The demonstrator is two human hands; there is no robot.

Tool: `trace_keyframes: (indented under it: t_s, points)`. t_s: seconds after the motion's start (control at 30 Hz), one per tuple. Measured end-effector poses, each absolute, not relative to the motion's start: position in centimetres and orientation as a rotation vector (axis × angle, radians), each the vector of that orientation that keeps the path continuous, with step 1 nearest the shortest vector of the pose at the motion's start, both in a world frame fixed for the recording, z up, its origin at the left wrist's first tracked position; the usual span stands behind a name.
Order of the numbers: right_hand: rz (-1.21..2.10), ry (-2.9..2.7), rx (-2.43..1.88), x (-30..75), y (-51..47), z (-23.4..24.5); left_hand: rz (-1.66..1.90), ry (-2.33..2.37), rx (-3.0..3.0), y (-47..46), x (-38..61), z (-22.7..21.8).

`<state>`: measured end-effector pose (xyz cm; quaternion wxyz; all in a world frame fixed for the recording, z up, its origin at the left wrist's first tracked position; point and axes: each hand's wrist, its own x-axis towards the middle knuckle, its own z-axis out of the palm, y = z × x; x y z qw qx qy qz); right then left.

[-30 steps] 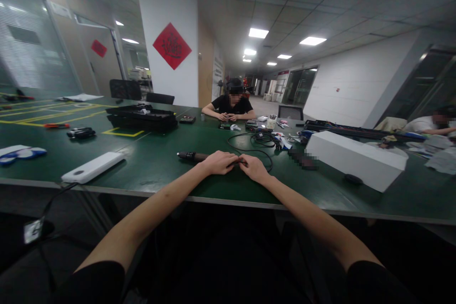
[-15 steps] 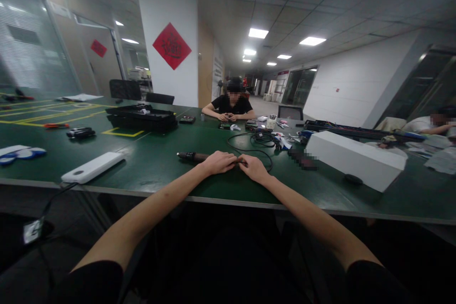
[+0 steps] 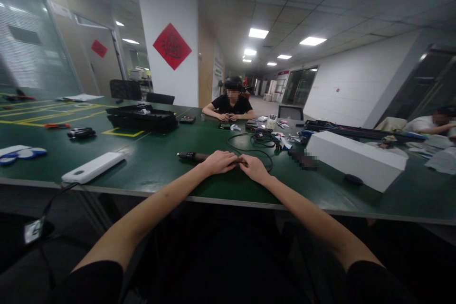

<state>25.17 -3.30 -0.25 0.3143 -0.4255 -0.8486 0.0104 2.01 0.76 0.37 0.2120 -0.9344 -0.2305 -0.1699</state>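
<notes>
A dark electric screwdriver (image 3: pixel 194 156) lies on the green table with its tip pointing left. My left hand (image 3: pixel 221 162) is closed over its rear part, which is mostly hidden under the fingers. Close by on the right, my right hand (image 3: pixel 253 167) pinches the cable end where it meets the tool. The fingertips of both hands nearly touch. From there a black cable (image 3: pixel 238 148) loops away over the table behind my right hand.
On the left are a white power strip (image 3: pixel 94 167), a black tray (image 3: pixel 142 118) and a dark tool (image 3: pixel 81 132). A white box (image 3: pixel 356 156) stands at the right, beyond a tangle of cables (image 3: pixel 265 137). Across the table sits a person (image 3: pixel 233 104); another person (image 3: pixel 427 123) leans at far right.
</notes>
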Motion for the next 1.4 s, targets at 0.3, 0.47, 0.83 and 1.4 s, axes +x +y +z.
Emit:
trace_keyframes:
  t_s: [0.3,0.47,0.83,1.4]
  points:
    - [0.038,-2.233,-1.147,25.10,-3.45,-0.12,-0.487,-0.647,-2.580,0.65,2.01,0.52]
    - [0.031,-2.239,-1.124,25.15,-3.41,-0.16,-0.474,-0.605,-2.599,0.44,1.99,0.70]
    - [0.021,-2.240,-1.122,25.12,-3.45,-0.13,-0.461,-0.618,-2.571,0.81,2.01,0.41]
    - [0.018,-2.244,-1.132,25.13,-3.29,-0.29,-0.469,-0.623,-2.572,0.26,2.13,0.79]
